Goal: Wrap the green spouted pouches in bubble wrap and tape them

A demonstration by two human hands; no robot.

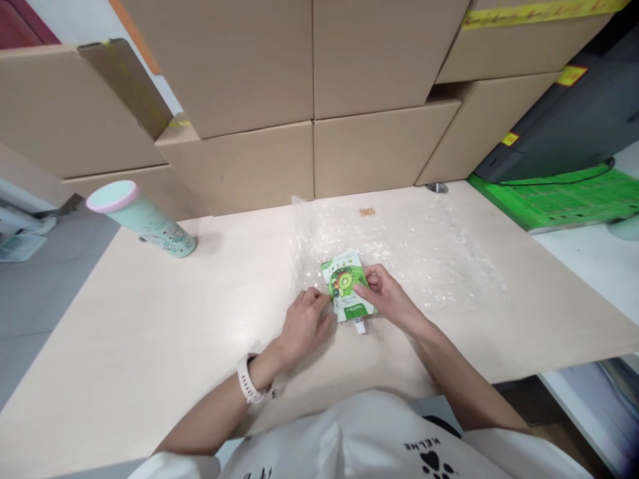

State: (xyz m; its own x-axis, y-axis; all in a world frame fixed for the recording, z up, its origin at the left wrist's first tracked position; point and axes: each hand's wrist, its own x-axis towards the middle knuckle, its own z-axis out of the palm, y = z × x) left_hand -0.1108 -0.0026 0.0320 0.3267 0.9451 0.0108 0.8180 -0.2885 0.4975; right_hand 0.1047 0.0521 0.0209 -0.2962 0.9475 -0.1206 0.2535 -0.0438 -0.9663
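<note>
A small green and white spouted pouch with a kiwi picture lies on a sheet of clear bubble wrap on the pale table. Its white cap points toward me. My right hand rests on the pouch's right side, fingers curled with the thumb and forefinger on it. My left hand is at the pouch's left edge, fingers bent and pinching the near corner of the bubble wrap. A white watch is on my left wrist.
A mint tumbler with a pink-rimmed lid stands at the table's left. Stacked cardboard boxes wall the back edge. A green mat under a dark device lies at the right. A small orange scrap lies on the wrap.
</note>
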